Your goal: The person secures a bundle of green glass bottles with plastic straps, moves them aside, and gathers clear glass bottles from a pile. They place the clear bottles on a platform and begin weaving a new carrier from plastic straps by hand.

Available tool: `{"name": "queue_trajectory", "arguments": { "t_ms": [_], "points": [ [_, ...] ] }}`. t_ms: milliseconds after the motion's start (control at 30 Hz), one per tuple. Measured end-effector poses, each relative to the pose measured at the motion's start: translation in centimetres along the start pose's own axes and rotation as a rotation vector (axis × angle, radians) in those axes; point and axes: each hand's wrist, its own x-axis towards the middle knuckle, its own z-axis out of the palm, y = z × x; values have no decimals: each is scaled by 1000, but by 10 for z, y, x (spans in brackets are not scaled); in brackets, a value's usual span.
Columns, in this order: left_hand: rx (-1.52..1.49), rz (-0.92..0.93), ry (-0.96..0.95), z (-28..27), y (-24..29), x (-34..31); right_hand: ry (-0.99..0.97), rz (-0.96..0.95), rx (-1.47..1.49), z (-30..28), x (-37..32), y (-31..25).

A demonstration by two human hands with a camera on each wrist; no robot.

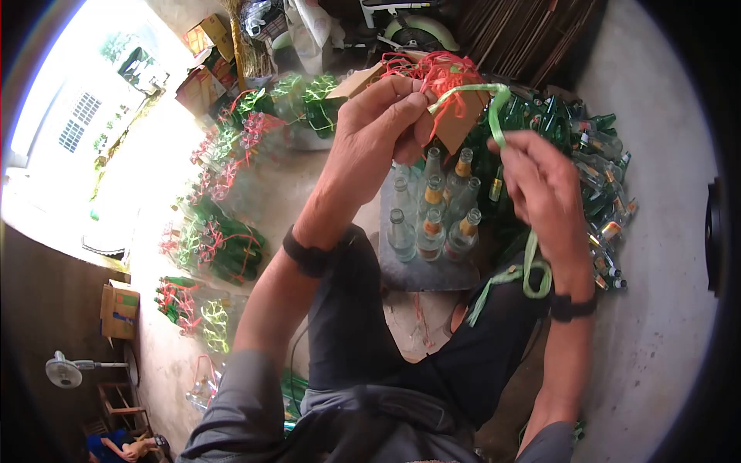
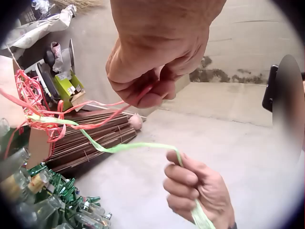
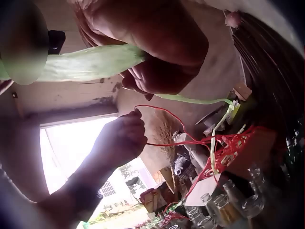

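My left hand point(image 1: 382, 127) is raised over the cardboard box point(image 1: 461, 123) and pinches a red plastic strip point(image 2: 112, 118) between thumb and fingers. This strip runs back to a tangle of red strips point(image 1: 444, 71) on the box. My right hand point(image 1: 544, 189) has its fingers curled round a green plastic strip point(image 1: 495, 116), whose far end reaches the same tangle and whose tail hangs over my right thigh. Below the hands, several clear glass bottles point(image 1: 432, 231) stand upright in a tight group on a dark low stand point(image 1: 421, 276) between my knees.
Many green and clear bottles point(image 1: 602, 189) lie piled on the right. Tied bundles of bottles point(image 1: 224, 247) line the floor on the left, by a bright doorway point(image 1: 69, 116). A fan point(image 1: 65, 370) and another person point(image 1: 120, 447) are at the lower left.
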Motion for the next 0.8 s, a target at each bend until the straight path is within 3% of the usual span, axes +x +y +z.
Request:
{"name": "queue_trajectory", "arguments": {
  "t_ms": [233, 367, 433, 500, 567, 700, 767, 800],
  "points": [
    [6, 154, -7, -5, 22, -36, -31, -83, -46, -8, 61, 23],
    [-66, 241, -82, -11, 30, -56, 42, -263, -138, -11, 92, 29],
    [-125, 275, -129, -12, 34, -70, 140, -418, -301, -17, 119, 36],
    [-225, 211, -16, 2, 45, -92, 167, -445, -381, -26, 139, 27],
    [-306, 266, -18, 9, 45, -109, 284, -652, -678, -37, 165, 41],
    [-268, 224, 2, 5, 37, -137, 442, -543, -881, -38, 156, 46],
    [-311, 221, 2, 4, 32, -148, 369, -473, -768, -15, 111, 34],
    [-303, 218, 5, 3, 29, -152, 149, -380, -496, -2, 89, 33]
  ]
}}
